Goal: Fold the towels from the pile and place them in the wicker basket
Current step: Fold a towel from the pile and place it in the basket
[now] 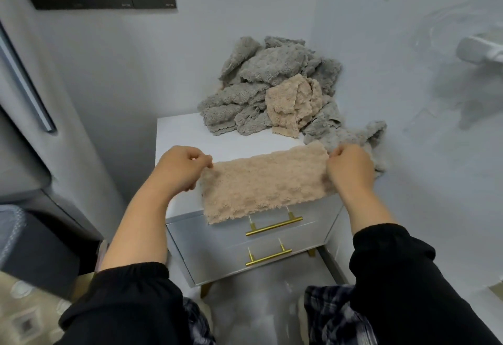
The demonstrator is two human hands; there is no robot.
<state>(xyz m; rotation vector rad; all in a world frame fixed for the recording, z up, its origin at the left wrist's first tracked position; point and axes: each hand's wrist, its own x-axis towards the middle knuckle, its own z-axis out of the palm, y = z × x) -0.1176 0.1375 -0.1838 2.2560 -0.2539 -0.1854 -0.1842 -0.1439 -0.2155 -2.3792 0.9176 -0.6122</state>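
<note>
Grey pile (pixel 272 86) far on the bench (pixel 185 138); left hand (pixel 179 170) and right hand (pixel 351 168) pinch the towel (pixel 266 184) by its ends, long axis left-right.

beige towel (pixel 262 184) held taut, grey pile (pixel 272 86) behind

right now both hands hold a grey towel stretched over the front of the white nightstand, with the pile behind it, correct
Only the colour is wrong: the towel is beige, not grey. The head view shows the left hand and right hand pinching its upper corners over the front of the white nightstand, with the pile behind it.
</note>
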